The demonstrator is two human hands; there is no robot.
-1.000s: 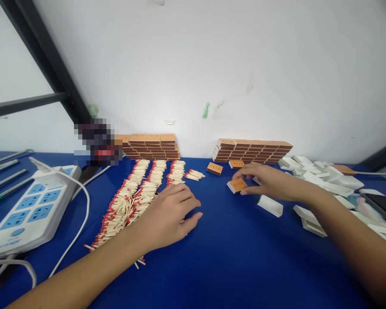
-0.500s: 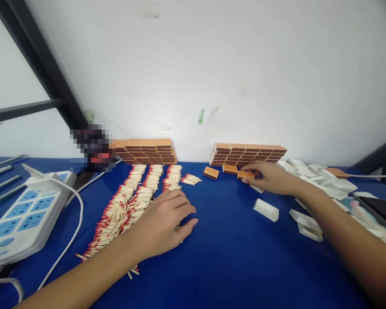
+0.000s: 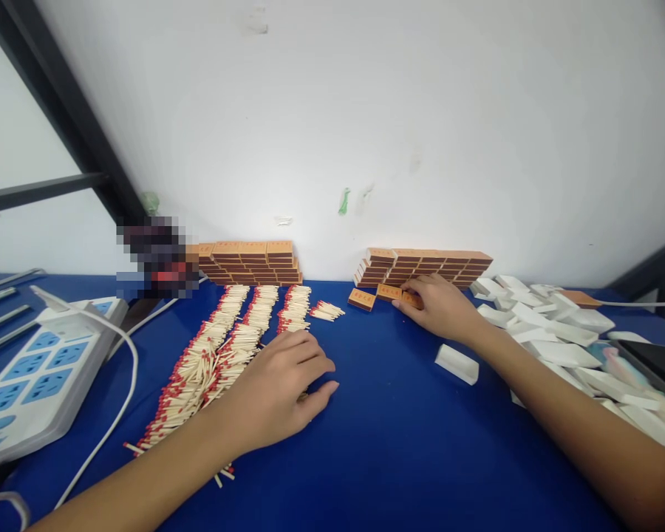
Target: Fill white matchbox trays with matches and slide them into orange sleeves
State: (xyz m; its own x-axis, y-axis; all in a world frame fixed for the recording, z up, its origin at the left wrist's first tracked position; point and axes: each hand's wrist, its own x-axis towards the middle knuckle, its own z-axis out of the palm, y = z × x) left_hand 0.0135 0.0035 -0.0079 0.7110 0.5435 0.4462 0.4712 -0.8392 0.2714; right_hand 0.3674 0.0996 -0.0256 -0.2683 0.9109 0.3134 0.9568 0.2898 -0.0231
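My right hand [image 3: 440, 307] has its fingers round an orange matchbox [image 3: 412, 299], which touches the end of another matchbox [image 3: 389, 292]. To the left of these lies a third matchbox [image 3: 361, 299]. My left hand [image 3: 280, 384] rests palm down at the right edge of the long rows of red-tipped matches [image 3: 191, 369], fingers bent and thumb apart, with no object seen in it; its palm is hidden. Beyond it is a small bunch of matches [image 3: 326, 310]. An empty white tray [image 3: 457, 364] lies left of my right forearm.
Matchbox stacks stand against the wall at left [image 3: 252, 262] and right [image 3: 429, 267]. Many white trays [image 3: 565, 332] are heaped at right, beside a dark device [image 3: 657, 366]. A white power strip [image 3: 49, 377] with a cable [image 3: 130, 384] lies at left.
My right hand has moved left with the matchbox, bringing it against the neighbouring one. My left hand has hardly moved. The view has shifted slightly.
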